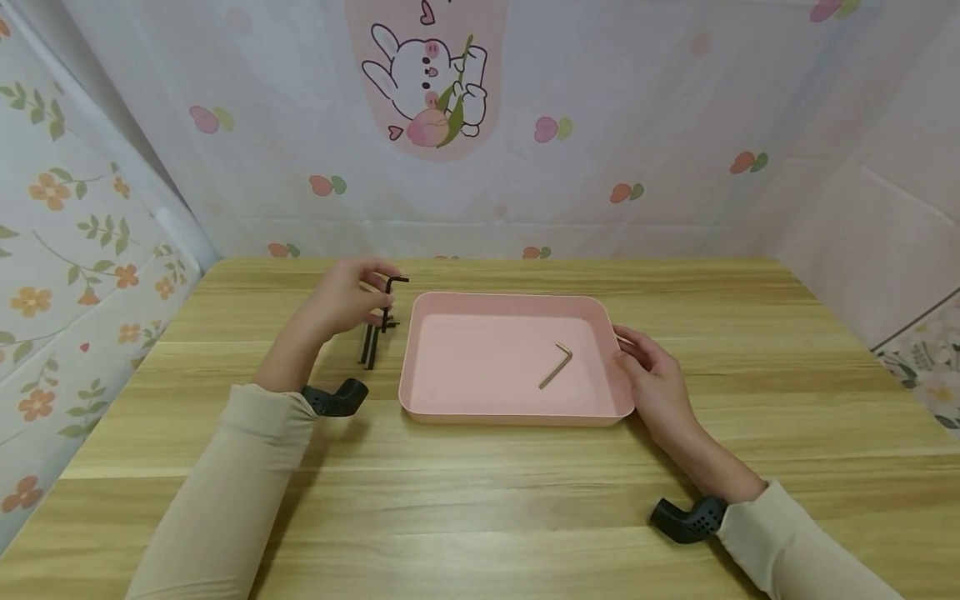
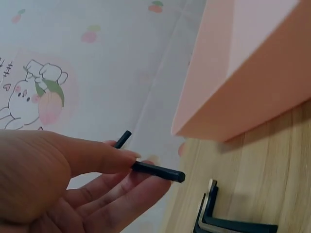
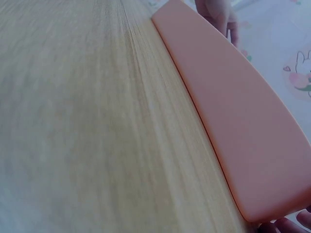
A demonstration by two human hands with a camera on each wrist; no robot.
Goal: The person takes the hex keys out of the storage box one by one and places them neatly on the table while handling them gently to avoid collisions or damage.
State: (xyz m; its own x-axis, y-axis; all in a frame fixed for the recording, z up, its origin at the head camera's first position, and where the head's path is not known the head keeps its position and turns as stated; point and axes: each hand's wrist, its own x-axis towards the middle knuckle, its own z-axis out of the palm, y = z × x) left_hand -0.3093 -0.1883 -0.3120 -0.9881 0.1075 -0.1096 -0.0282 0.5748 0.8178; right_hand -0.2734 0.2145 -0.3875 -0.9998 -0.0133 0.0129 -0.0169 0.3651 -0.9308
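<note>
My left hand (image 1: 341,300) pinches a black hex key (image 2: 160,172) between thumb and fingers, just beyond the left side of a pink tray (image 1: 472,358). Below that hand, several more hex keys (image 1: 372,346) lie bunched on the table; the left wrist view shows black ones with a brass-toned one among them. Inside the tray, right of its middle, rests a single brass-toned hex key (image 1: 557,370). My right hand (image 1: 660,392) grips the tray's right side, thumb at the rim and fingers outside. Only some of its fingertips (image 3: 286,225) show in the right wrist view.
The wood-grain table (image 1: 480,508) ends at the back against a white printed curtain (image 1: 660,108). A floral curtain (image 1: 82,275) hangs along the left. Each wrist wears a black device, one at the left cuff (image 1: 333,398) and one at the right (image 1: 690,518).
</note>
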